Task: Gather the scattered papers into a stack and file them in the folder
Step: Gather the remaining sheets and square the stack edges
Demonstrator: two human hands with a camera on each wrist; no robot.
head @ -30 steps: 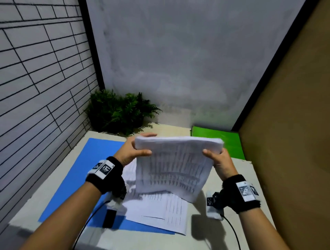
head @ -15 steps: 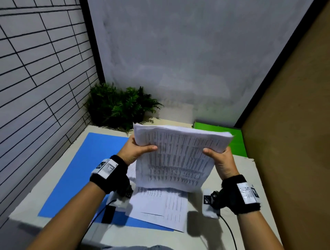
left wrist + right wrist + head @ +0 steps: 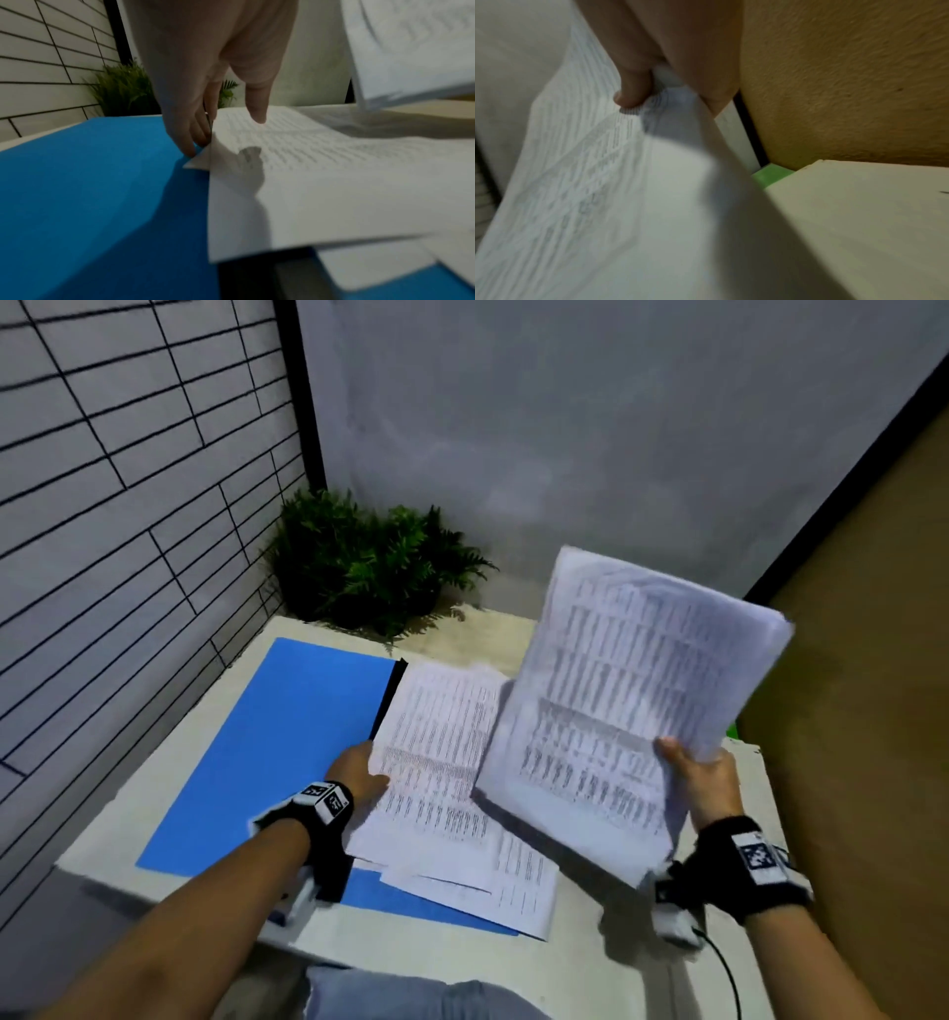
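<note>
A thick stack of printed papers [image 3: 631, 711] is raised over the table's right side. My right hand [image 3: 688, 762] grips its lower right edge alone, thumb on the front [image 3: 631, 97]. Several loose printed sheets [image 3: 441, 762] lie askew on the right half of an open blue folder [image 3: 267, 747]. My left hand [image 3: 367, 770] is low at their left edge. In the left wrist view its fingers [image 3: 190, 142] touch the slightly lifted edge of the top sheet [image 3: 321, 172], and the thumb hangs just above the sheet without touching it.
A green fern [image 3: 369, 562] stands in the back left corner. A green flat object [image 3: 770, 174] lies at the back right, mostly hidden by the raised stack. A tiled wall runs on the left, a brown wall on the right. The table's front edge [image 3: 411, 963] is near my lap.
Both hands held the stack upright at the middle. Now the left hand has let go and dropped to the loose sheets, and the right hand has swung the stack to the right.
</note>
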